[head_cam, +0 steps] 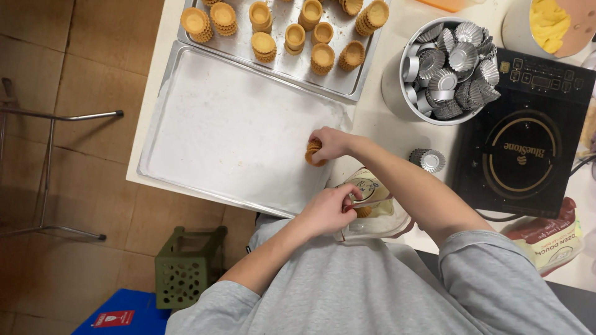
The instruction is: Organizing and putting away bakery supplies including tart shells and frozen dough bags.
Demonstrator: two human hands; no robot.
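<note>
On the worktop [372,124], the paper-lined baking tray [236,130] is bare. The clear bag [380,218] lies just off the tray's near right corner. Your right hand [333,142] has its fingers clenched on a stack of tart shells [312,153] at the tray's right edge. Your left hand [328,211] grips the bag mouth. Judged step: moving shells from bag to tray. Setting them down calls for a light, level grip, as the shells are brittle.

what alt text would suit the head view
Seen from above, the person's right hand sets a stack of baked tart shells on an empty paper-lined tray, while the left hand reaches into a plastic bag. A bowl of metal tart moulds stands nearby.
</note>
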